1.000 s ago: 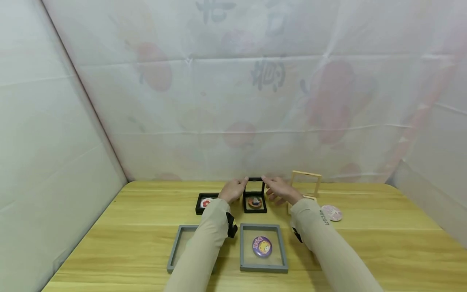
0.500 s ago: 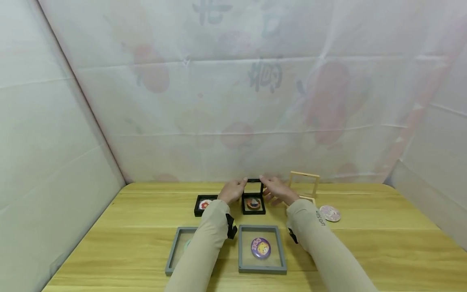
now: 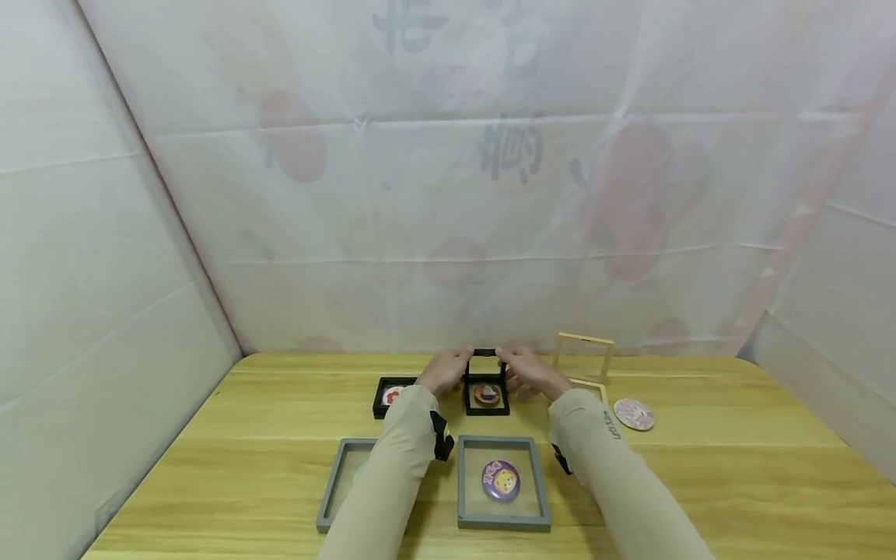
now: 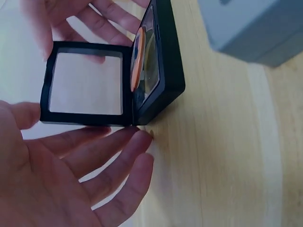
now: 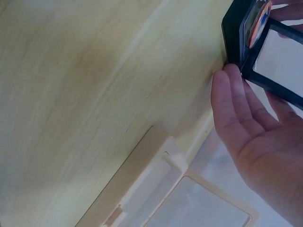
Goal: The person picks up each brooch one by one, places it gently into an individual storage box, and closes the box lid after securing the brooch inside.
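A small black hinged display frame (image 3: 487, 413) stands unfolded on the table, with its lid upright and a round orange badge (image 3: 486, 394) in its lower half. My left hand (image 3: 446, 370) grips the left side of the lid, its thumb at the top corner and its fingers along the side. At the opposite corner my right hand (image 3: 532, 372) holds the lid in the same way. In the left wrist view, a clear film fills the lid (image 4: 85, 82) between both hands. The right wrist view shows the right-hand fingers (image 5: 227, 101) beside the hinge.
Left of the hands lies another black frame (image 3: 379, 411) with a red-and-white badge. Two grey frames lie nearer, one (image 3: 504, 523) with a purple badge, the other (image 3: 326, 498) partly under the left sleeve. An unfolded light-wood-coloured frame (image 3: 586, 337) and a pink badge (image 3: 634, 414) are at right.
The lid's top edge has come slightly down, with both hands still at its corners. The whole view has shifted a little; the other frames and badges stay in place.
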A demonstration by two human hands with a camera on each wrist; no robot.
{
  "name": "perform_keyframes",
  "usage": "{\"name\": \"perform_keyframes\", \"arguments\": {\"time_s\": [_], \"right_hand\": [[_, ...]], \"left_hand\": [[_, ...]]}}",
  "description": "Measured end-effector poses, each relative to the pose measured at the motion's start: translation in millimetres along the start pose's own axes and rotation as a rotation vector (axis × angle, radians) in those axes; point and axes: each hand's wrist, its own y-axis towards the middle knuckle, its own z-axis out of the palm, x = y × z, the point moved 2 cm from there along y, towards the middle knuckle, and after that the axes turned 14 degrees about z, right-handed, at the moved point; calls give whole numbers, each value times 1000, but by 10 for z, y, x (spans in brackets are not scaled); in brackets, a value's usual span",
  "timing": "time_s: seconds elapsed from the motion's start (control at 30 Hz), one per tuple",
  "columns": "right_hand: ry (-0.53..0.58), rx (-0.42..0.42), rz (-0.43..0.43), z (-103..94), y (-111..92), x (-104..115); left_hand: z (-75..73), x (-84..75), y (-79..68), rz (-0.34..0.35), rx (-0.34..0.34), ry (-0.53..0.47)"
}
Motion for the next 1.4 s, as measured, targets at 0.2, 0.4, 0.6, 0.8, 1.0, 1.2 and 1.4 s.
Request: {"name": "perform_keyframes", "arguments": {"time_s": [0.2,0.4,0.6,0.8,1.0,1.2,1.4], "right_hand": [[20,57,-17,-43,40,-61],[15,153,-28,-114,50,-144],[12,202,-35,-131,24,-145],[-17,249,-23,-188,21,-151],[-28,251,-15,-192,36,-174],[-78,258,-44,-208,32,-158],[-147,263,-73,-220,29,-170]], "left_hand": [[-32,66,7,-4,92,-143],[-77,38,-9,-52,176,-198],[-103,51,-14,-40,222,-184],[-109,77,7,-32,237,-173],[-116,106,14,-24,263,-153],[-149,148,16,11,292,-127],[-160,143,-4,36,336,-93]]}}
